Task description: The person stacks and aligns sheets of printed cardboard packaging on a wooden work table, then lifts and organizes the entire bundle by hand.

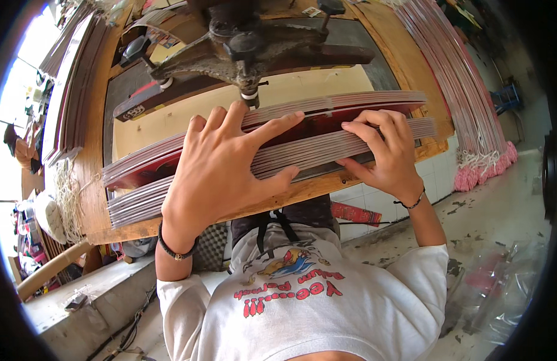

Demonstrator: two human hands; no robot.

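Two long stacks of thin, pale-edged boards lie side by side across the wooden worktable (129,231). Between the far stack (374,99) and the near stack (326,147) a dark red printed face shows. My left hand (212,165) lies spread over both stacks, its index finger reaching along the far one and its thumb over the near one. Toward the right end, my right hand (386,150) grips the near stack, fingertips on its upper side and thumb at its lower edge. The boards' undersides are hidden.
A heavy cast-metal press frame (248,51) with dark knobs stands just beyond the stacks. Tall bundles of boards (452,78) with pink and white strings stand at the right. More boards (74,90) lean at the left, above hanging cords (67,198). Clear plastic (501,289) lies on the floor.
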